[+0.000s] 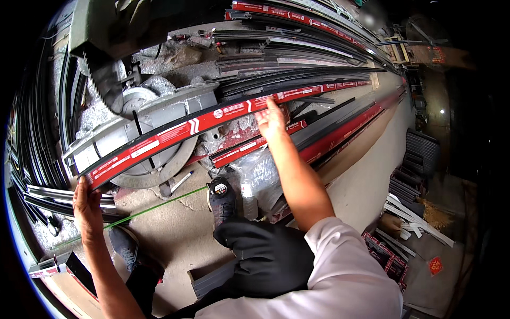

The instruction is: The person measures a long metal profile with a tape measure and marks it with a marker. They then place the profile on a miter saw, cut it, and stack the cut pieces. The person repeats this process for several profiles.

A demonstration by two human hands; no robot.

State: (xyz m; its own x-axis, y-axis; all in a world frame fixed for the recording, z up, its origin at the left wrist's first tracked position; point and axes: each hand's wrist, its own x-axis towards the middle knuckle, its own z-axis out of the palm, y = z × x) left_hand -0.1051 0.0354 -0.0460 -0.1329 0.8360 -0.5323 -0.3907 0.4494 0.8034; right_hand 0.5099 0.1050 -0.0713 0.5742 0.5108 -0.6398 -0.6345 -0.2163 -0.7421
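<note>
Here's the long red-and-black strip, spanning both hands and crossing in front of the grey saw. The left grip pinches the strip's left end; over to the right grip, meeting its lower edge, a fingertip up on the red face, though whether it closes around I can't tell. Below the strip, a clear bottle and a slim pen.

Single head-worn fisheye view, looking down from above, at close range
</note>
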